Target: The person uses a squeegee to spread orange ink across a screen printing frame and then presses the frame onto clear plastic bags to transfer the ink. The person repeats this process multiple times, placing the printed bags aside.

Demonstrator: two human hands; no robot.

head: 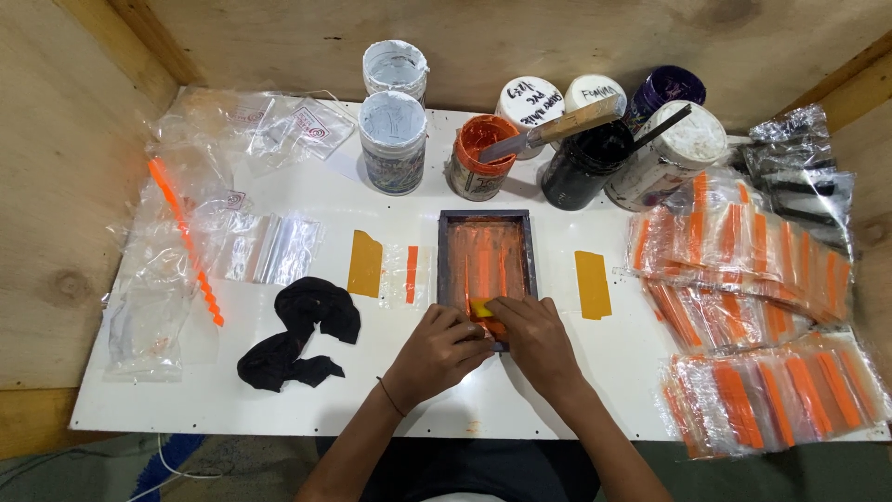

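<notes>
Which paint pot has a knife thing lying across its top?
The black pot, right of the orange pot. A wooden-handled scraper rests across it; the two grey-lidded pots have nothing on top.

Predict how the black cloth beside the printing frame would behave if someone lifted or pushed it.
The black cloth lies crumpled in soft folds, so it would probably droop limply when lifted. It looks thin, so likely light. Pushed along the white table, it would probably bunch up rather than slide whole or roll.
</notes>
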